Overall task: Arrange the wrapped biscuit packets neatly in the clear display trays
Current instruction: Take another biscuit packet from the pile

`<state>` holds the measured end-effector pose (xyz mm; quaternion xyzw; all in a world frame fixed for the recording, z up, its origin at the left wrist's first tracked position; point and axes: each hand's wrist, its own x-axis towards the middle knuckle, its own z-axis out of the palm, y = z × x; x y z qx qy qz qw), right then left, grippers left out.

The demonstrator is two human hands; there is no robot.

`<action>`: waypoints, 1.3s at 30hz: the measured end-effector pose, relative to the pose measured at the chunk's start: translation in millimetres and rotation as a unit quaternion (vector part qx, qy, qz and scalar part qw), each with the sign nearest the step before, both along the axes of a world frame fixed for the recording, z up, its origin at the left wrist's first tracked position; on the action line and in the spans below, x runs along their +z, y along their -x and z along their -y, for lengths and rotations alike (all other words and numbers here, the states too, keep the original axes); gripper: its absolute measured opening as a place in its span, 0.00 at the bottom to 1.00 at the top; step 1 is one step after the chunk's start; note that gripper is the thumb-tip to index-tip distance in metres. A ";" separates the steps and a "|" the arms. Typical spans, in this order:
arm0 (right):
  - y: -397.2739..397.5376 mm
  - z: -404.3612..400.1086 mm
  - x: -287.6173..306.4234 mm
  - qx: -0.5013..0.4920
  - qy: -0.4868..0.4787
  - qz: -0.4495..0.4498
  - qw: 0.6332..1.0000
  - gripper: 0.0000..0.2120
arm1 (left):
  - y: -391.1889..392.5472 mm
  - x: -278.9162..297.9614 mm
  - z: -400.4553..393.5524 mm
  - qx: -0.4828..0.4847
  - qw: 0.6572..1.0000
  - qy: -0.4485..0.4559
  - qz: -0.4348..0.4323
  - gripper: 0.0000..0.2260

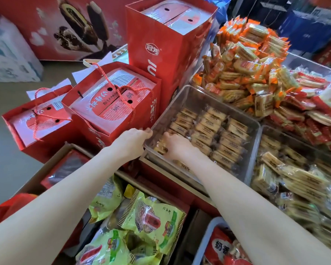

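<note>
Shop goods crowd every side of the view, with a grey floor [6, 131] showing at the left and a big red poster of chocolate ice creams [65, 25] standing at the back; red gift bags [111, 100] with rope handles stand left of centre, the tallest one [166, 48] behind them; a heap of orange-wrapped biscuits [245, 67] rises at the upper right, with red-wrapped packets [313, 111] just beside it; at the lower right a second tray [256, 150] brims with loosely piled packets [294, 184]; green snack bags [141, 220] fill a box at the bottom; the clear tray [195, 96] sits in the middle, tilted in view, its floor partly covered by neat rows of biscuit packets [218, 134] lying flat and touching one another, the far part still bare; the left hand [132, 142] curls its fingers over the tray's near left corner, its grip closed on the rim; the right hand [177, 146] reaches inside the tray at the near left end of the rows, palm down on the packets there, fingers bent over them, though whether that grip actually holds a packet or only presses on it cannot be told.
</note>
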<state>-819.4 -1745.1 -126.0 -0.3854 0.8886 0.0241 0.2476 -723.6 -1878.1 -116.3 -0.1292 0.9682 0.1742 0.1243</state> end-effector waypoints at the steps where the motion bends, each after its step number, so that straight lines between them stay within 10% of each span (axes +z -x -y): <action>1: -0.2 6.4 -4.8 0.004 -0.020 -0.002 1.000 0.28 | 0.1 -1.1 0.4 0.001 1.000 -0.001 0.007 0.31; 11: 33.5 3.0 -4.4 -0.089 0.049 0.021 0.995 0.12 | -1.4 8.6 -8.9 -0.035 0.999 0.027 0.006 0.31; 29: 42.6 19.0 -32.5 -0.021 -0.035 -0.097 0.994 0.29 | 1.8 16.6 -11.0 -0.045 0.998 0.044 0.025 0.30; 39: 35.3 -4.0 21.0 -0.172 0.245 0.014 0.954 0.35 | 7.1 21.5 -10.5 -0.039 0.996 0.040 0.065 0.30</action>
